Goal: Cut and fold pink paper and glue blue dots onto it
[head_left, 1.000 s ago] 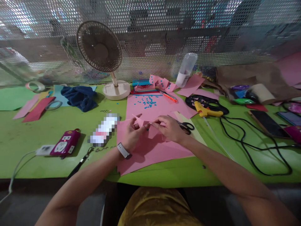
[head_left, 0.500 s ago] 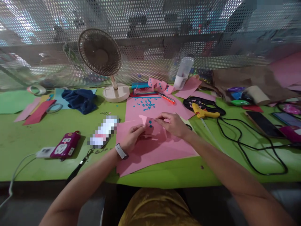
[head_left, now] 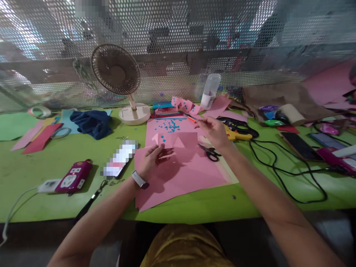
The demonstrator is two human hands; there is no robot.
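Between the thumb and fingers of my left hand point(head_left: 154, 157) is a piece of pink paper point(head_left: 178, 139) with small blue diamond shapes on it. It is held just above a larger pink sheet point(head_left: 167, 185). My right hand point(head_left: 214, 131) reaches forward, its fingertips closed at the near end of a slim orange-handled tool point(head_left: 191, 118), whose tip points away. The fingers partly hide that end. Several small blue paper bits point(head_left: 172, 127) lie scattered on the pink sheet behind. Black-handled scissors point(head_left: 213, 154) lie below my right hand.
A yellow glue gun point(head_left: 239, 135) and black cable point(head_left: 275, 178) lie right. A fan point(head_left: 135, 114) and clear bottle point(head_left: 210, 91) stand at the back. At left are a phone point(head_left: 121, 159), purple power adapter point(head_left: 73, 178) and blue cloth point(head_left: 91, 122).
My right hand has let go of the pink paper and moved forward to the orange-handled tool, uncovering the scissors. My left hand keeps the paper, which now lies flatter. The view has shifted slightly.
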